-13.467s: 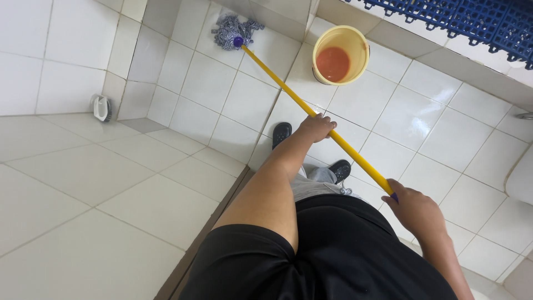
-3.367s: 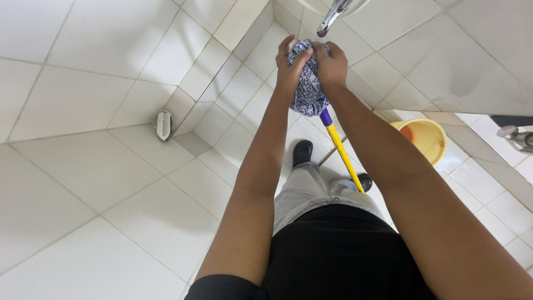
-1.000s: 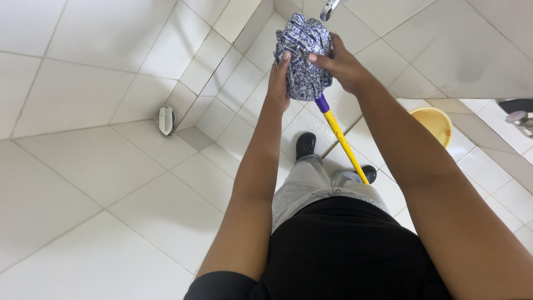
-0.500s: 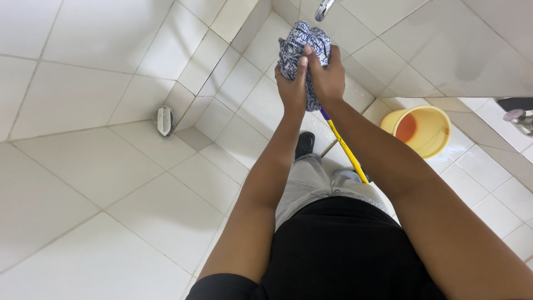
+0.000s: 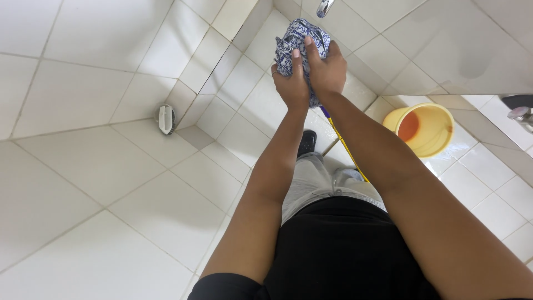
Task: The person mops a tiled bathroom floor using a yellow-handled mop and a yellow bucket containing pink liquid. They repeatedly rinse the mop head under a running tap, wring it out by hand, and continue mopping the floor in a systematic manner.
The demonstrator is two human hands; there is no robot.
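— Where does the single view sit?
— On the person's head, looking steeply down along both bare forearms toward the white tiled floor [image 5: 183,183].
— How close?
— Near: the black shirt fills the lower edge, and the round yellow plastic bucket [image 5: 426,129] stands to the right.

Blue-and-white mottled mop head [image 5: 302,41], yellow mop handle [image 5: 350,155], yellow bucket [image 5: 438,145] with orange water, white tiles [image 5: 100,166]
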